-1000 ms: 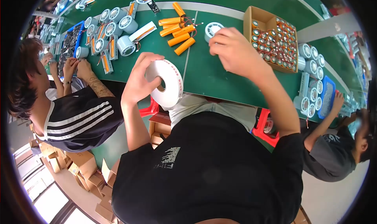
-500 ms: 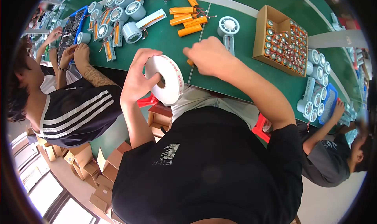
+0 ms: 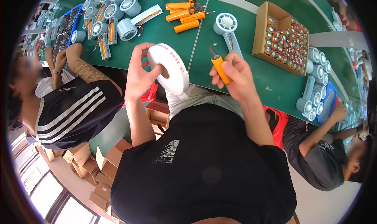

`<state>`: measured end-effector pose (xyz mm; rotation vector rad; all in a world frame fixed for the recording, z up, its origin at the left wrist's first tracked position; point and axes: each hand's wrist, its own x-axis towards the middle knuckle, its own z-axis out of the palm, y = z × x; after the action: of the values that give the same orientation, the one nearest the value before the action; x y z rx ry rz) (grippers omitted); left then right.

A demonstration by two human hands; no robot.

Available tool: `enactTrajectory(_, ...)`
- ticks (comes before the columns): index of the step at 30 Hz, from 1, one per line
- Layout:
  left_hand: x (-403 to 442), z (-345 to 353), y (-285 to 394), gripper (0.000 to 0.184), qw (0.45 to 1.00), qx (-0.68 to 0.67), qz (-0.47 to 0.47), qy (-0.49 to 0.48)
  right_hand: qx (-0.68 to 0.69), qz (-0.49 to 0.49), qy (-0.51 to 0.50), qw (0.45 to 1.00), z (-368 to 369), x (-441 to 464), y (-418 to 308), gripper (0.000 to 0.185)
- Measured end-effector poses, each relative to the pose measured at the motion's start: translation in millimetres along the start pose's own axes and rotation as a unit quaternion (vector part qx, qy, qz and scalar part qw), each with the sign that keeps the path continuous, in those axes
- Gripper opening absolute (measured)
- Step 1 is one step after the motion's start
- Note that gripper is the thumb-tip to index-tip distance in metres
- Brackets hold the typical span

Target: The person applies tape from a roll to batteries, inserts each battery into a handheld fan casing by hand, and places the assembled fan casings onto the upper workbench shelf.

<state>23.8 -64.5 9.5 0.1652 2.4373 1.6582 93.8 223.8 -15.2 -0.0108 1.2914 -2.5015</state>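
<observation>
My left hand [image 3: 139, 73] grips a large white roll of stickers [image 3: 178, 76] printed with small red marks, its thumb at the core hole. In my right hand [image 3: 238, 75] is an orange battery [image 3: 221, 70], held between thumb and fingers, with thin wires rising from its top end. Just beyond that hand lies a pale blue handheld fan [image 3: 226, 23] with its round head away from me. Several orange batteries [image 3: 186, 26] with wires lie in a loose group farther back on the green table [image 3: 167, 33].
A cardboard box [image 3: 257, 39] filled with upright batteries stands at the right. Fan housings [image 3: 127, 29] crowd the back left, and more fans [image 3: 304, 105] lie near a blue tray [image 3: 328, 102] at the right. Co-workers sit on both sides, one in a striped black shirt [image 3: 74, 116].
My right hand has moved right and turned, and the orange battery now shows plainly in it. The sticker roll has shifted slightly right in my left hand. My view has tilted a little.
</observation>
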Motion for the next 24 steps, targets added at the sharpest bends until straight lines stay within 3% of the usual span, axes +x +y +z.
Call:
enactTrajectory(1, 2, 2, 1, 0.056, 1.000, -0.018, -0.006, -0.005, 0.141, -0.013, 0.003, 0.990, 1, -2, 2, 0.019)
enactTrajectory(2, 3, 5, 3, 0.056, 1.000, -0.017, -0.004, -0.008, 0.142, -0.016, 0.005, 0.990, 5, -4, 5, 0.019)
enactTrajectory(7, 2, 20, 17, 0.057, 0.999, 0.018, 0.007, -0.026, 0.396, -0.012, 0.078, 0.915, 41, -5, 6, 0.023)
enactTrajectory(12, 0, 26, 22, 0.057, 0.999, 0.025, 0.029, -0.025, 0.250, -0.097, 0.083, 0.960, 33, -17, 0, 0.032)
enactTrajectory(15, 0, 27, 27, 0.057, 0.997, 0.051, 0.056, -0.025, -0.122, -0.137, 0.099, 0.978, 14, -31, -13, 0.031)
enactTrajectory(16, -1, 28, 28, 0.057, 0.996, 0.059, 0.065, -0.026, -0.245, -0.146, 0.103, 0.953, 11, -33, -15, 0.031)
enactTrajectory(17, -1, 30, 29, 0.057, 0.996, 0.059, 0.066, -0.027, -0.246, -0.147, 0.104, 0.953, 12, -34, -16, 0.031)
enactTrajectory(18, -1, 32, 31, 0.056, 0.994, 0.073, 0.075, -0.015, -0.353, -0.167, 0.105, 0.914, 16, -34, -21, 0.030)
enactTrajectory(21, -1, 38, 36, 0.054, 0.988, 0.117, 0.102, 0.022, -0.641, -0.215, 0.097, 0.730, 28, -33, -32, 0.026)
enactTrajectory(24, -1, 44, 43, 0.052, 0.985, 0.124, 0.105, 0.049, -0.648, -0.205, 0.111, 0.726, 30, -34, -28, 0.028)
